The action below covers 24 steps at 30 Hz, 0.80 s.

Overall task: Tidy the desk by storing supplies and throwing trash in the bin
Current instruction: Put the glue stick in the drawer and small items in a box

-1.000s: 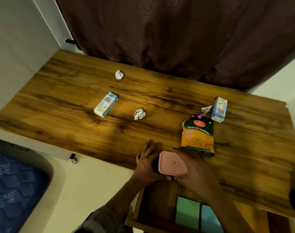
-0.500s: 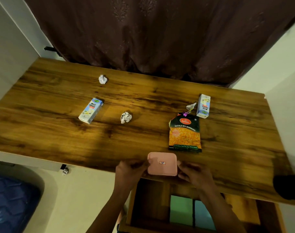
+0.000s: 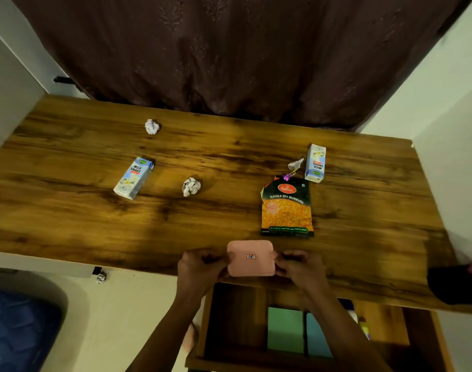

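A small pink box (image 3: 250,258) with a tiny label sits at the near edge of the wooden desk (image 3: 68,210). My left hand (image 3: 200,267) grips its left side and my right hand (image 3: 299,267) grips its right side. Just below them an open drawer (image 3: 235,318) holds a green pad (image 3: 284,328) and a blue pad (image 3: 316,334). On the desk lie a snack packet (image 3: 286,208), two milkshake cartons (image 3: 134,178) (image 3: 315,162), two crumpled paper balls (image 3: 151,126) (image 3: 191,186) and a small wrapper (image 3: 294,166).
A dark curtain (image 3: 229,55) hangs behind the desk. A dark object (image 3: 455,283) sits at the desk's right near corner. A blue mattress (image 3: 17,331) lies on the floor at the lower left, and a crumpled scrap (image 3: 101,277) lies near the desk's edge.
The view has shifted up and back. My right hand has come off the top of the pink box, and both hands now hold it by its sides.
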Tool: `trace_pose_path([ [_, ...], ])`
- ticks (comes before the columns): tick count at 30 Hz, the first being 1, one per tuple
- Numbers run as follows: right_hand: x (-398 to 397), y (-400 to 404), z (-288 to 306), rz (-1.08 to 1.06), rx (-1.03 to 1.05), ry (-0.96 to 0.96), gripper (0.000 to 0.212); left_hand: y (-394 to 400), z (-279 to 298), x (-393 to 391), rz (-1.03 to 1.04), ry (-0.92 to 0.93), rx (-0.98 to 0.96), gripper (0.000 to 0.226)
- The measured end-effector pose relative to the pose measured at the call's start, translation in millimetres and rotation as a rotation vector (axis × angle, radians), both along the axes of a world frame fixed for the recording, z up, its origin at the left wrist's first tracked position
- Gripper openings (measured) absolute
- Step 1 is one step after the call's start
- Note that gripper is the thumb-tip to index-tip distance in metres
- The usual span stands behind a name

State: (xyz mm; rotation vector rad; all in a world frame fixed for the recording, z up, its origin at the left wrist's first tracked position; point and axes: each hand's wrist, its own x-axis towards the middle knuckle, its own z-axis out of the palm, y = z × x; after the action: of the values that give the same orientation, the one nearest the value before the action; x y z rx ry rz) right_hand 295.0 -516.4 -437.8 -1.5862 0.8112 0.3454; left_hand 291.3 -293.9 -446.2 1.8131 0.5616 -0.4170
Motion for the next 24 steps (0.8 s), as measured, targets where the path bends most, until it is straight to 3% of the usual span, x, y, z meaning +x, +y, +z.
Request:
trace_pose_path([
  [3, 4, 1, -8, 0.065, -0.128, -0.019, 0.029, -4, 1, -9, 0.02, 0.027, -0.049, 0.025],
  [6, 15, 6, -7, 0.276, -0.428, -0.115, 0.021, -13, 3, -22, 0.065, 0.084, -0.152, 0.029],
  [8, 25, 13, -1, 0.355, -0.513, -0.169, 0.017, -20, 4, -30, 0.103, 0.119, -0.222, 0.024],
  [11, 41, 27, -2, 0.394, -0.493, -0.189, 0.018, -36, 4, -43, 0.139, 0.12, -0.289, 0.018],
  [14, 53, 39, -3, 0.394, -0.403, -0.221, 0.018, -47, 4, -50, 0.165, 0.118, -0.317, 0.029],
  [19, 53, 43, -6, 0.391, -0.341, -0.226, 0.021, -27, 3, -42, -0.046, 0.199, -0.129, 0.059],
  [21, 41, 39, -8, 0.307, -0.393, -0.215, 0.024, -12, 9, -36, -0.057, 0.191, -0.031, 0.058],
  [24, 25, 35, -16, 0.258, -0.603, -0.273, 0.039, 5, 5, -24, 0.051, -0.036, 0.137, 0.043],
])
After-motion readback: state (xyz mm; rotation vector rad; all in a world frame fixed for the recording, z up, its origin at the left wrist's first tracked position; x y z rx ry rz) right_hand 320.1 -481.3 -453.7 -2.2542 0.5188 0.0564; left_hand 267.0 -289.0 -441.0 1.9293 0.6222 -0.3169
